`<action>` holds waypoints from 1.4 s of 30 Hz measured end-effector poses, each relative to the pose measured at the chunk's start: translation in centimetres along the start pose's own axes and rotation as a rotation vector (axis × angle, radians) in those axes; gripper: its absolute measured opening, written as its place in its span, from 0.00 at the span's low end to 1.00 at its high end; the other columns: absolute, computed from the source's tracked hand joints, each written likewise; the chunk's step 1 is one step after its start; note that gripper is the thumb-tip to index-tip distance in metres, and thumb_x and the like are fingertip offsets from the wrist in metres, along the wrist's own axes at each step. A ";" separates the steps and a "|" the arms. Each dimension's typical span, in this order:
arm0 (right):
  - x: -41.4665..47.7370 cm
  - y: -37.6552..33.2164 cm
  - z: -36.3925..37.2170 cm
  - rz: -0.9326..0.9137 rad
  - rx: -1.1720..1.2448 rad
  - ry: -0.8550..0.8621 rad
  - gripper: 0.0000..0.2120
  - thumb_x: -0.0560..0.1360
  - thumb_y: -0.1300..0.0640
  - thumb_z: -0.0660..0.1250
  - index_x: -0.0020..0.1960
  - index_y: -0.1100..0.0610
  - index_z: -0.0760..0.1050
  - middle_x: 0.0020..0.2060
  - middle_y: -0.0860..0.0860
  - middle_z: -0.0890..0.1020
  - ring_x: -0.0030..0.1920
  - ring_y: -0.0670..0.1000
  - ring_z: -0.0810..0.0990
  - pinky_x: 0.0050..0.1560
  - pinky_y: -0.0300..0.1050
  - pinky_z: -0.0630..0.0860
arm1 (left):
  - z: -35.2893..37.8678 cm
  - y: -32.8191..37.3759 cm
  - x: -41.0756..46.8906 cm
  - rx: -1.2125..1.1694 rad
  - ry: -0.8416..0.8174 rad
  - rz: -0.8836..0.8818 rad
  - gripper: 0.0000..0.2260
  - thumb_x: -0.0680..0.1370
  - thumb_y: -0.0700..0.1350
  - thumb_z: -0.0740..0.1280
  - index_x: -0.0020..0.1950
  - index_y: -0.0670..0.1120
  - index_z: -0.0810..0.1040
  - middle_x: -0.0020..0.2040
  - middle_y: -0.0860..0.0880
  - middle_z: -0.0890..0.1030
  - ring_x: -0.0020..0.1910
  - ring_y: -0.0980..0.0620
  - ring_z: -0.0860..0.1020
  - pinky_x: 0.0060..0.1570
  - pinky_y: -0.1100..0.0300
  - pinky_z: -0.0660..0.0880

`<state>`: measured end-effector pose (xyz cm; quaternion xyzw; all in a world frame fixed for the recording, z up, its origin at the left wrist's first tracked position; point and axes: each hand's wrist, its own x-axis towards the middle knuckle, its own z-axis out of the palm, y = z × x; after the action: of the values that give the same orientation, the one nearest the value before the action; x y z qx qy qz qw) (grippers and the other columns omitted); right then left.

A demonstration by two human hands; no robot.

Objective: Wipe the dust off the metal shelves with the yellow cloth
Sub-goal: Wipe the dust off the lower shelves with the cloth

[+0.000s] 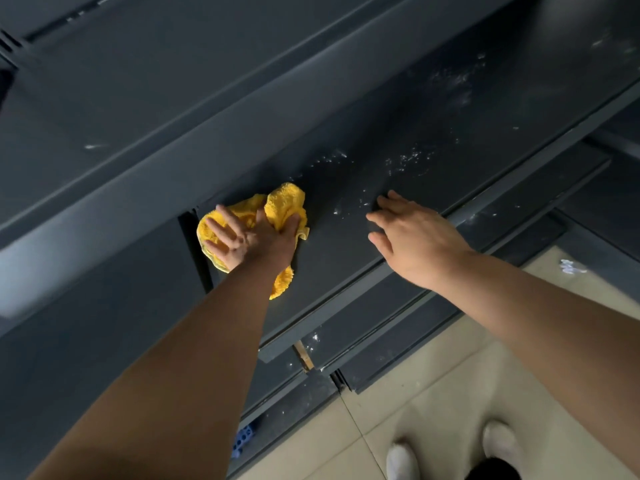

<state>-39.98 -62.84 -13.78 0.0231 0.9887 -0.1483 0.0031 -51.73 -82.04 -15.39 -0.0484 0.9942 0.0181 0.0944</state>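
From the head camera, the left hand (pixel 252 237) presses spread, straight fingers onto a crumpled, fluffy yellow cloth (pixel 277 206) lying on the flat, dark matte metal shelf (pixel 346 244), while the right hand (pixel 412 237) rests flat and empty near white dust specks (pixel 408 161).

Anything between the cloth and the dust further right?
Only the right hand, flat near the front edge of the metal shelf, right of the yellow cloth. Behind it the way to the dust specks looks free.
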 end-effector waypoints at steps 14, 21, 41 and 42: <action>1.5 7.1 -2.0 -0.049 0.014 -0.005 0.21 0.81 0.48 0.55 0.71 0.54 0.68 0.71 0.52 0.70 0.76 0.52 0.60 0.73 0.51 0.61 | 0.6 5.6 1.4 -0.202 0.069 0.008 0.37 0.76 0.69 0.53 0.79 0.52 0.51 0.80 0.48 0.51 0.79 0.47 0.45 0.75 0.46 0.43; 2.0 12.1 -3.6 -0.074 0.023 0.014 0.20 0.82 0.49 0.55 0.71 0.55 0.68 0.73 0.53 0.67 0.76 0.51 0.59 0.74 0.51 0.59 | 0.4 12.4 2.7 -0.205 0.070 0.091 0.36 0.76 0.69 0.52 0.79 0.51 0.52 0.80 0.50 0.52 0.79 0.47 0.46 0.76 0.46 0.44; -0.4 16.8 -6.3 -0.036 -0.017 -0.004 0.18 0.81 0.52 0.56 0.67 0.57 0.73 0.66 0.54 0.75 0.73 0.54 0.66 0.68 0.51 0.67 | 0.6 21.4 -2.9 -0.101 0.017 0.448 0.35 0.78 0.66 0.51 0.78 0.46 0.56 0.80 0.48 0.53 0.78 0.51 0.46 0.76 0.51 0.45; -0.7 16.4 -6.3 -0.027 -0.016 -0.008 0.18 0.81 0.52 0.55 0.67 0.57 0.72 0.67 0.54 0.74 0.73 0.53 0.65 0.69 0.50 0.66 | 0.6 21.0 -3.4 -0.097 0.010 0.466 0.35 0.79 0.66 0.51 0.79 0.46 0.55 0.80 0.48 0.52 0.78 0.51 0.46 0.76 0.52 0.44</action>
<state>-38.56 -45.32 -12.60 0.0090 0.9900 -0.1405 0.0052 -50.37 -60.83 -14.77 0.1776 0.9770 0.0868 0.0804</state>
